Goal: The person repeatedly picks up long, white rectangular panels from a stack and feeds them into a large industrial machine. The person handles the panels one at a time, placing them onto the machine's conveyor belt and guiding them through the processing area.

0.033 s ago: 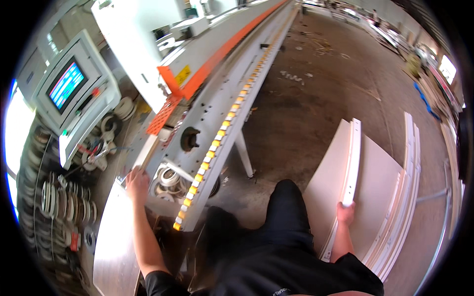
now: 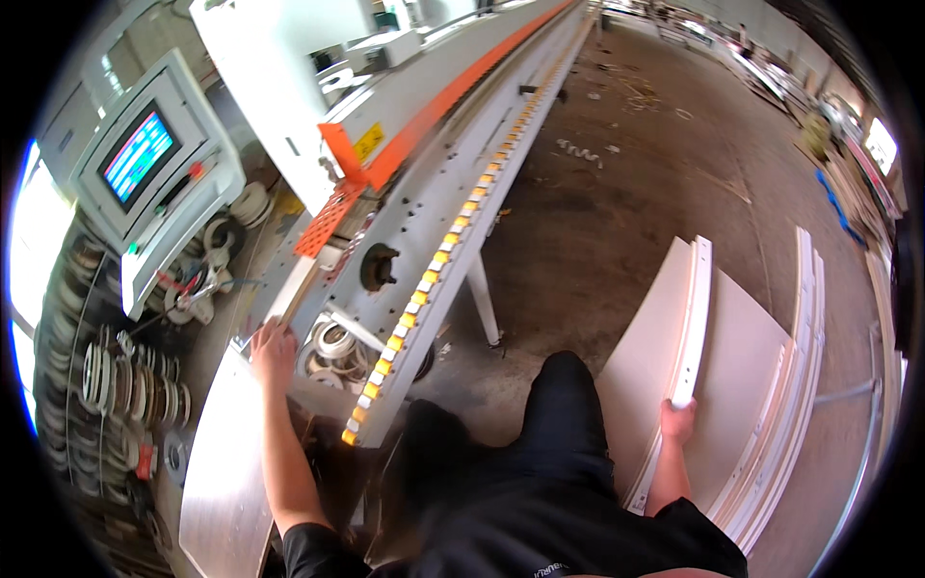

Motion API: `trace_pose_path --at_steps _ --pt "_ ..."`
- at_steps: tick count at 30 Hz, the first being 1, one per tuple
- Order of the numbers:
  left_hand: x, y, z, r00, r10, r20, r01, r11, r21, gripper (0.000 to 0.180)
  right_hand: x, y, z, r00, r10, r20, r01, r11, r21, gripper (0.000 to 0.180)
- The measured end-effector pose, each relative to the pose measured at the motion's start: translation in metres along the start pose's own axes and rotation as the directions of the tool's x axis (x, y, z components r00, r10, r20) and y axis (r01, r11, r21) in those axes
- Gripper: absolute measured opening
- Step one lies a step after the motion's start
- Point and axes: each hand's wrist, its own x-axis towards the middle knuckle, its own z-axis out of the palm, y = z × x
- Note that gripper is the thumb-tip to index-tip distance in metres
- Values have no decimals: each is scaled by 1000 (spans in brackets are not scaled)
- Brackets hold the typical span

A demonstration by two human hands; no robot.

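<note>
My left hand point(image 2: 274, 354) is closed on the near end of a narrow pale board point(image 2: 289, 292), which lies on the machine's infeed. The board's far end runs under a perforated orange guard point(image 2: 328, 220). Far to the right, my right hand point(image 2: 677, 421) grips the lower end of a long white strip point(image 2: 694, 323) with small holes along its face. This strip rests slantwise against large pale panels point(image 2: 742, 352). Where the fingers wrap under it is hidden.
Yellow and white rollers point(image 2: 395, 343) line the long machine point(image 2: 424, 207) beside my legs. A control panel with a lit screen point(image 2: 140, 154) stands at left, above racks of edging rolls point(image 2: 135, 385). A brown board surface point(image 2: 226, 482) lies by my left forearm. More white strips point(image 2: 798, 337) stand at right.
The whole view has shifted slightly. Both hands keep their holds, and the white strip on the right stays in place against the panels.
</note>
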Motion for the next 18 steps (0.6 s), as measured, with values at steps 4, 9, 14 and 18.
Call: trace_pose_path --at_steps 4,9,14,18 --pt "-8 -5 -17 1000 -8 14 8 1000 15 32 -6 9 3 998 -21 66 22 999 -29 83" --pt "-6 2 -13 1000 -10 18 10 1000 -6 34 1 16 6 998 -47 47 47 999 -10 86" --pt "-8 0 -16 995 -63 76 62 998 9 37 -4 7 1 998 -40 56 42 998 -35 87" --pt "-6 7 -17 996 -57 73 56 998 8 38 -3 13 0 996 -81 31 83 996 -37 87"
